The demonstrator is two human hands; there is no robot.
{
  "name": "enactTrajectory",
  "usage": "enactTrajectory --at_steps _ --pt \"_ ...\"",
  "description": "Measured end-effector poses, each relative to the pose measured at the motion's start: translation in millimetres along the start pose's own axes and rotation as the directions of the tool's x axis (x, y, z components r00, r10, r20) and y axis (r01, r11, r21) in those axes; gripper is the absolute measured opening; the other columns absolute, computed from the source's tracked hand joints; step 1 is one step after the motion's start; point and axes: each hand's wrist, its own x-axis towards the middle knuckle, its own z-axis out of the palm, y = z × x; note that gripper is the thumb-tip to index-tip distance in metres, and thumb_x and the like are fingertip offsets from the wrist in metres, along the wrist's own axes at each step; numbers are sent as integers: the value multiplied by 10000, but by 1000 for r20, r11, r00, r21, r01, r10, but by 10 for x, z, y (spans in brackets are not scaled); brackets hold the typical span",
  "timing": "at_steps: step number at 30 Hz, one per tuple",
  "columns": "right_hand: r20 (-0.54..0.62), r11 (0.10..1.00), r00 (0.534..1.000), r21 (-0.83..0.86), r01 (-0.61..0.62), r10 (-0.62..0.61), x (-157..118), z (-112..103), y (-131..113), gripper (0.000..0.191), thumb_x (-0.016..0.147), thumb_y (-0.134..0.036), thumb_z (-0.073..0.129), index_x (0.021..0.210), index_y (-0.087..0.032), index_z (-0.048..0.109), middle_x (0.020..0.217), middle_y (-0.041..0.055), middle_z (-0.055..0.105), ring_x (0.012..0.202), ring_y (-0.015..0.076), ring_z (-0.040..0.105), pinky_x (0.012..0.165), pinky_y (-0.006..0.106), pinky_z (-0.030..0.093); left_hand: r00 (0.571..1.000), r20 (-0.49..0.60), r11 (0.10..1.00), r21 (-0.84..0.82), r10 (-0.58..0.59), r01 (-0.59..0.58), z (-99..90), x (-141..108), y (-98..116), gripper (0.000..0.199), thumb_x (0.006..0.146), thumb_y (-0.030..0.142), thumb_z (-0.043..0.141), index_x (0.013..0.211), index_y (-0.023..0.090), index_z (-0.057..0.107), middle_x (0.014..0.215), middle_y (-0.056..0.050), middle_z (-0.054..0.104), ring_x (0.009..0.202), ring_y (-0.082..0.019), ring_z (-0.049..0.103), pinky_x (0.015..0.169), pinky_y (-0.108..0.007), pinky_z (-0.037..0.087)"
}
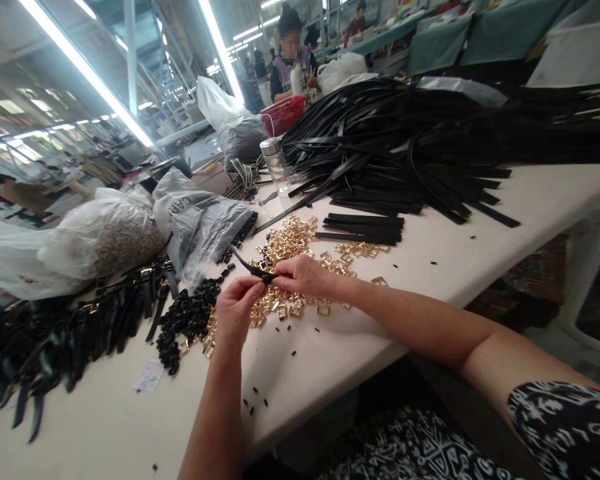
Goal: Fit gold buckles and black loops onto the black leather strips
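A short black strap is pinched between my two hands above the heap of gold buckles. My left hand grips it from the left, thumb and fingers pressed together. From the right, my right hand closes on the strap, its fingertips almost touching the left ones. One end of the strap sticks up toward the upper left. Small black pieces lie piled left of my left hand. Short black strips rest beyond my right hand.
Long black straps cover the back right of the table. Finished-looking straps lie at left, near plastic bags. A glass bottle and a red basket stand at the back; a person sits beyond.
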Motion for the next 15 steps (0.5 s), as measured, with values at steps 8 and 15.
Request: enactTrajectory --at_steps 8,15 --pt "23 975 995 -195 102 -99 -3 -40 -1 191 880 -283 572 818 -151 695 672 5 618 592 94 467 552 213 250 999 -36 999 41 -32 33 39 8 53 298 586 282 841 845 177 738 722 -19 712 588 -104 614 622 -247 526" --pt "37 954 987 -256 158 -154 3 -46 14 183 881 -255 557 785 -153 674 688 7 628 598 100 457 563 217 257 991 43 991 -25 -129 131 -14 26 -24 304 586 289 838 854 171 761 845 -65 742 684 -139 660 671 -269 546"
